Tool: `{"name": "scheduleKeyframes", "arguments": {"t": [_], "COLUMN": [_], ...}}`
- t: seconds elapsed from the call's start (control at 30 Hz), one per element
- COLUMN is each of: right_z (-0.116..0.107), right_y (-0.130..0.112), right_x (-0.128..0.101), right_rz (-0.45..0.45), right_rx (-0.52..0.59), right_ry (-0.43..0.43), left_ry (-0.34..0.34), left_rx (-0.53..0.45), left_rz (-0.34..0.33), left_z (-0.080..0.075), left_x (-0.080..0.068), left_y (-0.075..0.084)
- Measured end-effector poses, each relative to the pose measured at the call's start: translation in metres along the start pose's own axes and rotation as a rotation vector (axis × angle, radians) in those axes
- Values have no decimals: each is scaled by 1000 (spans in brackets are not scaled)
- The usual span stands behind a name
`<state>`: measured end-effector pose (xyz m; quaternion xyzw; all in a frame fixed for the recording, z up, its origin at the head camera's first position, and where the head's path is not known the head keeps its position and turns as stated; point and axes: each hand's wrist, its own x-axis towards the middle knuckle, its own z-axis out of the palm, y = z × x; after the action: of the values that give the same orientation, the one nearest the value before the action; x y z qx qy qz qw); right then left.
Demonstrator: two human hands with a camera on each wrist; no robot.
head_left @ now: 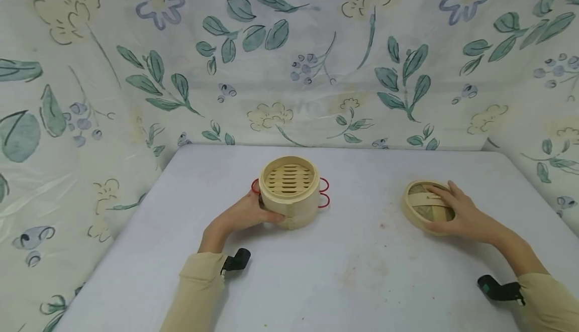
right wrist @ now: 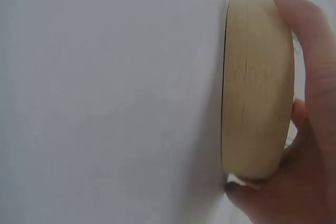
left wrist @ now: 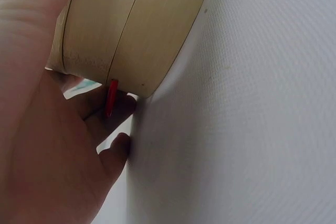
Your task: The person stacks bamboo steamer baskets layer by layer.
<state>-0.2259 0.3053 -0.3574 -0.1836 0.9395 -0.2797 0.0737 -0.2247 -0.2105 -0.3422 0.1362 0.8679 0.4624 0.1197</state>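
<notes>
Left hand (head_left: 248,212): grips steamer (head_left: 291,194) from left | right hand (head_left: 468,217): lid (head_left: 420,201), from right

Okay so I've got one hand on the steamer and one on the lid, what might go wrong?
The steamer has two red loops one above the other on one side, suggesting stacked tiers; tilting it might slide them apart. Another red loop, beside the left hand, could snag a finger. The right hand grips the lid from one side, so it might tip if lifted.

Steamer (head_left: 291,196) underside hidden, sleeves (head_left: 194,292) cut off
</notes>
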Motion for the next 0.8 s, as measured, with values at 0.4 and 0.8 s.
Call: {"name": "scheduleKeyframes", "arguments": {"t": [0.4,0.8], "right_z": [1,3], "right_y": [3,5], "right_x": [-6,-9], "right_rz": [-7,25], "right_rx": [-11,5], "right_ry": [-36,20], "left_ry": [21,12], "left_rx": [-8,-14], "left_rz": [-10,-23], "left_z": [1,0], "left_x": [0,-1], "left_y": [-1,0]}}
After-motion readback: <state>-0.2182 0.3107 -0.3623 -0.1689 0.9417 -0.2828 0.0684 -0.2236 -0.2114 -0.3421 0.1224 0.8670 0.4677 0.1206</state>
